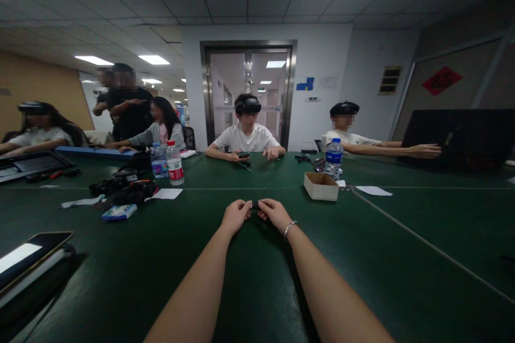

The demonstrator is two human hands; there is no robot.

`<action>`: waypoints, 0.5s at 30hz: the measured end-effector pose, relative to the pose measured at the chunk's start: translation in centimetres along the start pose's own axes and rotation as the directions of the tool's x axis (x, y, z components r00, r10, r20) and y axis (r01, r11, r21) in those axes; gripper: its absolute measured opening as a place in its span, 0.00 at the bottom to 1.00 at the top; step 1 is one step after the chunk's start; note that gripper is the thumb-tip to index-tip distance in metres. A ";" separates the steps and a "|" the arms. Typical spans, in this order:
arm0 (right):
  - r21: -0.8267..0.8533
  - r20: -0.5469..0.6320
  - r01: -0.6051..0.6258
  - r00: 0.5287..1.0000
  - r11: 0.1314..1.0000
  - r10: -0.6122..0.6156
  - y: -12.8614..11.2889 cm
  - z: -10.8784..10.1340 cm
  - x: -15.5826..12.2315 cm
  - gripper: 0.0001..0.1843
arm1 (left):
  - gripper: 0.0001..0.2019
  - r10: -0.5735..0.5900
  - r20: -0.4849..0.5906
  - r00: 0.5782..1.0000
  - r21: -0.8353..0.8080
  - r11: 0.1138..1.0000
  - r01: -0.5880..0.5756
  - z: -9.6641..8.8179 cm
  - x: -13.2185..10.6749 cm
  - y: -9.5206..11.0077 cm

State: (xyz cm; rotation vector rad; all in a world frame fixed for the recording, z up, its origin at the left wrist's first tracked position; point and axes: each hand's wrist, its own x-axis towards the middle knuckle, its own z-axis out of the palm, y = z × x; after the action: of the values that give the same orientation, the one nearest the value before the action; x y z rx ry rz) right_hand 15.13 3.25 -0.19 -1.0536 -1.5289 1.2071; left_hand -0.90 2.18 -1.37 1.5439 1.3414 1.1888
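Observation:
Both my arms stretch forward over a dark green table (257,278). My left hand (235,215) and my right hand (273,213) meet at the middle, fingers curled, each pinching an end of a small dark object (254,205) between them. I cannot make out what the object is. A thin bracelet (289,228) circles my right wrist. The hands hover just above or rest on the tabletop.
An open cardboard box (321,186) and a water bottle (333,158) stand to the right, two bottles (168,162) and dark gear (129,188) to the left, a phone on a case (28,254) near left. Several people sit around the far side of the table.

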 end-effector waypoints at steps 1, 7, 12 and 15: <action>-0.003 0.000 0.005 1.000 1.000 -0.005 0.1 0.0 0.0 0.09 | 0.20 0.012 0.001 1.000 -0.008 1.000 -0.012 0.0 -0.1 0.0; -0.006 -0.009 0.019 1.000 1.000 -0.019 0.2 -0.1 0.1 0.09 | 0.15 0.080 0.014 0.997 -0.072 0.994 -0.078 -0.1 -0.4 0.3; 0.008 -0.008 0.021 1.000 1.000 -0.021 0.4 -0.2 0.2 0.09 | 0.13 0.100 0.017 0.995 -0.087 0.991 -0.098 -0.1 -0.5 0.6; 0.007 -0.009 0.013 1.000 1.000 -0.013 0.6 -0.2 0.3 0.08 | 0.11 0.111 0.006 0.994 -0.088 0.990 -0.110 0.0 -0.7 0.8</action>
State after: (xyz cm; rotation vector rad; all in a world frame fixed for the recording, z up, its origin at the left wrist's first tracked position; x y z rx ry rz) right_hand 15.26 3.67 -0.67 -1.0413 -1.5209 1.1965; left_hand -0.70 1.41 -0.74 1.5761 1.1939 1.2883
